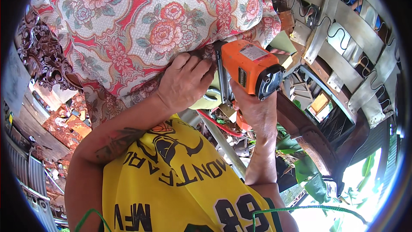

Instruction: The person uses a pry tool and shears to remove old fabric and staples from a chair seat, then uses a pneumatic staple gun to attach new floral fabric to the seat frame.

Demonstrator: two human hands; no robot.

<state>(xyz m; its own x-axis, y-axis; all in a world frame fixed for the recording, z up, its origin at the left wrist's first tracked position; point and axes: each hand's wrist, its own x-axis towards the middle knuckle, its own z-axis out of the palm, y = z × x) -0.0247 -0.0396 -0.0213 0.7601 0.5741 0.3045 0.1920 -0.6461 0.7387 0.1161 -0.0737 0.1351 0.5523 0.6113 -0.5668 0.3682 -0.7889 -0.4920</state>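
Red and cream floral upholstery fabric (171,30) covers a padded piece of furniture in front of me. My left hand (186,81) is at its near lower edge, fingers curled over and closed on the fabric. Just to the right, my right hand (256,109) is wrapped around the handle of an orange staple gun (251,58). The gun's dark nose touches or nearly touches the fabric edge beside my left fingers; the exact contact is hidden. Pale green material (209,101) shows under the edge, below the gun.
A red hose (219,123) runs below the gun. Dark carved wood (47,56) stands at left, above scattered debris (73,122). At right is a furniture frame with woven webbing (334,38) and zigzag springs, near a curved wooden piece (307,139). A green cord (309,208) crosses low in front.
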